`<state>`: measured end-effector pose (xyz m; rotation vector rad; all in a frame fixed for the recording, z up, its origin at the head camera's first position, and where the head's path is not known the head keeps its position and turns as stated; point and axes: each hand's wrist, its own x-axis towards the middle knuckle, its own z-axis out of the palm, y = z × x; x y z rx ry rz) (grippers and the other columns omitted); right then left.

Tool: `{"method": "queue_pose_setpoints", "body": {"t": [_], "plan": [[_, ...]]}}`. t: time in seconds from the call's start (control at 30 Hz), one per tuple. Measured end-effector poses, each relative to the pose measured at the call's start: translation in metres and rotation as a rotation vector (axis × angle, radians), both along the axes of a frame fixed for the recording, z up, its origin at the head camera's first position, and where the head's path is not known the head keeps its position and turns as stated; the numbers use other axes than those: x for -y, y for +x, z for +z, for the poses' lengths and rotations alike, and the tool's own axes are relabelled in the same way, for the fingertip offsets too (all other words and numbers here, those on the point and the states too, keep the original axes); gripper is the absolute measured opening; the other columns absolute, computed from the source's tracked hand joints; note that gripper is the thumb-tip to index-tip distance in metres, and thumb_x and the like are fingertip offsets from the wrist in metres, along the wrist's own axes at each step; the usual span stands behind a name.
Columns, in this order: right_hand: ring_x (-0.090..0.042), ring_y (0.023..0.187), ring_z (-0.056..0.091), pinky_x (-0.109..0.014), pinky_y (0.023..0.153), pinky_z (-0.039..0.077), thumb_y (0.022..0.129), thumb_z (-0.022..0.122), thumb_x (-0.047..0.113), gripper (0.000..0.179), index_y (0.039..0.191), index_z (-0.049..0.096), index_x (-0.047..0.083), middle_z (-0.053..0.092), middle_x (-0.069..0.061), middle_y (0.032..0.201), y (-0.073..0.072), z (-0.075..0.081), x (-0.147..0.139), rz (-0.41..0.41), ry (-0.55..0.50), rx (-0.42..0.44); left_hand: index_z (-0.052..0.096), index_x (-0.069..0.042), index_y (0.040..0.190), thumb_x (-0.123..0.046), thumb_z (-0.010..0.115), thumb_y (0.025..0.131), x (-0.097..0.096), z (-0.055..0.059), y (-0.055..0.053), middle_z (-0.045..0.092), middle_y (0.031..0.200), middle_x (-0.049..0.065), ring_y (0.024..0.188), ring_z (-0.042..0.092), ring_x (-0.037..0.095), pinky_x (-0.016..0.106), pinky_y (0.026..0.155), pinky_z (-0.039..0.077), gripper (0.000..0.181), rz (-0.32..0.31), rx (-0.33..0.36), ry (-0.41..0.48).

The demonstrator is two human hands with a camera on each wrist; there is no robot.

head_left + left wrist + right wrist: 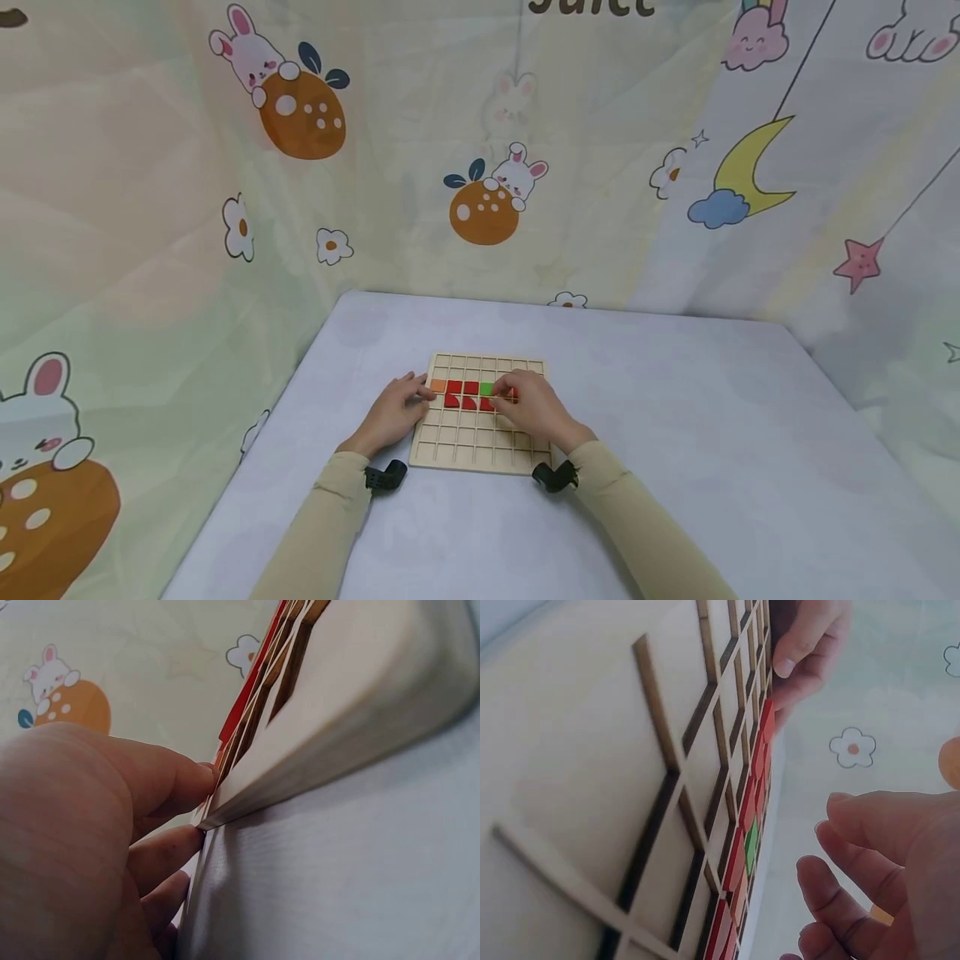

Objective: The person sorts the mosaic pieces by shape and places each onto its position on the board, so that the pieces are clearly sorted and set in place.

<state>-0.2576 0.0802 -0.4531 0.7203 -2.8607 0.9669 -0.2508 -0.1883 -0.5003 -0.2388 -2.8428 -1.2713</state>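
Note:
A square wooden grid board (474,439) lies on the table, with a row of small square tiles set across its upper part. An orange tile (438,386) sits at the left, several red tiles (453,400) come beside it, and a green tile (486,388) follows. Some red tiles carry a paler curved shape. My left hand (393,415) holds the board's left edge, thumb on top and fingers against the side. Above the right part of the tiles is my right hand (538,408), fingers loosely bent. Nothing shows between its fingertips (840,806) in the right wrist view.
A white cloth-covered table (675,467) extends around the board, its far edge meeting a patterned curtain (405,167). Both wrists wear black camera mounts (386,476) close to the board's near corners.

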Motion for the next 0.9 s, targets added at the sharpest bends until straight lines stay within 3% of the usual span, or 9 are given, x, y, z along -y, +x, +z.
{"method": "queue_pose_setpoints", "body": {"t": [0.2,0.4,0.6,0.77,0.9], "plan": [[-0.013,0.086,0.055,-0.031,0.075,0.051,0.090,0.070,0.021,0.009,0.097,0.072,0.016,0.063,0.007,0.090,0.002,0.002,-0.006,-0.017,0.026,0.002,0.069,-0.017,0.099,-0.012,0.061,0.092,-0.007,-0.001,-0.003,0.045,0.150,0.006,0.147,0.024,0.028,0.044,0.124,0.012,0.012,-0.011,0.009,0.007],[-0.014,0.094,0.058,-0.035,0.085,0.052,0.090,0.070,0.021,0.011,0.100,0.073,0.016,0.066,0.007,0.096,0.004,-0.003,-0.020,-0.061,0.003,0.024,0.069,-0.017,0.100,-0.012,0.061,0.093,-0.008,0.001,-0.004,0.045,0.150,0.006,0.147,0.024,0.028,0.045,0.123,0.012,0.012,-0.022,0.008,0.013],[-0.018,0.096,0.058,-0.040,0.087,0.052,0.090,0.070,0.020,0.010,0.098,0.073,0.017,0.066,0.007,0.095,0.007,-0.007,-0.041,-0.125,-0.022,0.050,0.069,-0.018,0.100,-0.013,0.059,0.093,0.001,0.000,0.003,0.044,0.151,0.006,0.147,0.023,0.028,0.048,0.123,0.012,0.013,0.006,0.036,0.021],[-0.023,0.100,0.059,-0.044,0.088,0.052,0.091,0.068,0.021,0.014,0.102,0.072,0.013,0.066,0.001,0.099,0.000,0.000,-0.065,-0.162,0.027,0.018,0.068,-0.018,0.101,-0.016,0.059,0.095,0.012,0.004,0.003,0.047,0.149,0.006,0.146,0.026,0.029,0.051,0.122,0.017,0.011,0.021,0.047,0.029],[-0.029,0.105,0.059,-0.048,0.091,0.052,0.092,0.067,0.021,0.020,0.108,0.071,0.010,0.067,-0.006,0.105,-0.011,0.008,-0.086,-0.171,0.060,-0.031,0.067,-0.017,0.104,-0.019,0.058,0.097,0.019,0.014,0.000,0.049,0.147,0.006,0.144,0.032,0.031,0.054,0.118,0.026,0.012,0.039,0.087,0.007]]}}
